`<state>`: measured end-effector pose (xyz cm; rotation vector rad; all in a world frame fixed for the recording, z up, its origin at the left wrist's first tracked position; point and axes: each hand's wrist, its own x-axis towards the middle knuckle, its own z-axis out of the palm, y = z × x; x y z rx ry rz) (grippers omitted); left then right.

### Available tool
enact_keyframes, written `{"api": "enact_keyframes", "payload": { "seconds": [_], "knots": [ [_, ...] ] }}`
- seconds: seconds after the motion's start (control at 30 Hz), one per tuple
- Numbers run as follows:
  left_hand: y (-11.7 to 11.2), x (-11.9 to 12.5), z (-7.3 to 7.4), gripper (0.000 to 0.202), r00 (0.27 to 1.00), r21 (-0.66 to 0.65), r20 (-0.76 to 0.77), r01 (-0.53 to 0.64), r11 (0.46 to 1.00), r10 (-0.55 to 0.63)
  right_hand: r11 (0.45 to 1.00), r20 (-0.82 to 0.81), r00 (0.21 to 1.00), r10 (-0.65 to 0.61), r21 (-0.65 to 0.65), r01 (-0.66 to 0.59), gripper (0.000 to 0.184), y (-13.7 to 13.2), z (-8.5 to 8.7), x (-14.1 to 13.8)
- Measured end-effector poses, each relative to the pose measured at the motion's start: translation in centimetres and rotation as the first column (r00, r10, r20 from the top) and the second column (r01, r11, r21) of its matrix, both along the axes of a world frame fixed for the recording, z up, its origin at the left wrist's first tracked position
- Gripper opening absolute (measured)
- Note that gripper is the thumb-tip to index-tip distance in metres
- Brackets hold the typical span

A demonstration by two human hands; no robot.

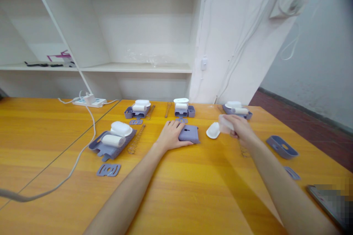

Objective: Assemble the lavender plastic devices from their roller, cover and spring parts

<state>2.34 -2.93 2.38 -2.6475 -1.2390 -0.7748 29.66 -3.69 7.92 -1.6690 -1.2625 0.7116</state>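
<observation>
My left hand (171,135) rests on the wooden table (193,191) with its fingers laid against the left side of a grey-purple plastic base (189,133) that lies upside down. My right hand (239,127) is closed around a white cylindrical roller (225,123), held just above the table. A white oval cap (213,130) lies between the base and my right hand. A metal spring (244,150) lies under my right wrist.
Three sets of grey trays with white parts stand at left (113,140), back middle-left (138,110) and back middle (182,108); another sits at back right (237,110). Springs (136,139), flat grey clips (108,170), an empty tray (281,147), a power strip (89,100) with cable, and a phone (328,202) also lie here.
</observation>
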Motion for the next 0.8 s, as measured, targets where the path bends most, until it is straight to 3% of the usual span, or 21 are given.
{"api": "enact_keyframes", "payload": {
  "seconds": [0.03,0.1,0.17,0.33,0.5,0.67,0.8],
  "knots": [
    [0.0,0.0,0.0,0.076,1.000,0.001,-0.003,-0.001,1.000,0.001,0.997,0.196,0.978,-0.070,-0.006,0.072,0.037,0.2,-0.2,0.4],
    [0.0,0.0,0.1,0.077,1.000,-0.001,-0.010,-0.005,1.000,0.005,0.986,0.508,0.855,-0.105,-0.057,0.155,0.037,0.5,-0.7,1.2],
    [0.0,0.0,0.1,0.077,1.000,-0.006,-0.016,-0.011,1.000,0.011,0.970,0.652,0.756,-0.054,-0.144,0.194,0.039,0.7,-1.3,1.7],
    [0.0,0.0,0.2,0.078,1.000,-0.009,-0.027,-0.009,1.000,0.009,0.952,0.723,0.686,0.080,-0.259,0.162,0.039,0.8,-2.6,1.8],
    [0.0,0.0,0.1,0.078,1.000,-0.001,-0.024,-0.011,1.000,0.011,0.973,0.774,0.632,0.019,-0.159,0.166,0.050,0.5,-1.8,1.8],
    [0.1,0.0,0.0,0.078,1.000,0.004,-0.023,-0.013,1.000,0.013,0.993,0.736,0.668,-0.105,0.044,0.108,0.039,-0.2,0.3,0.8],
    [0.0,0.0,0.1,0.077,1.000,0.002,-0.021,-0.010,1.000,0.010,0.995,0.536,0.840,-0.082,0.088,0.041,0.037,-0.5,0.9,-1.0]
  ]
}}
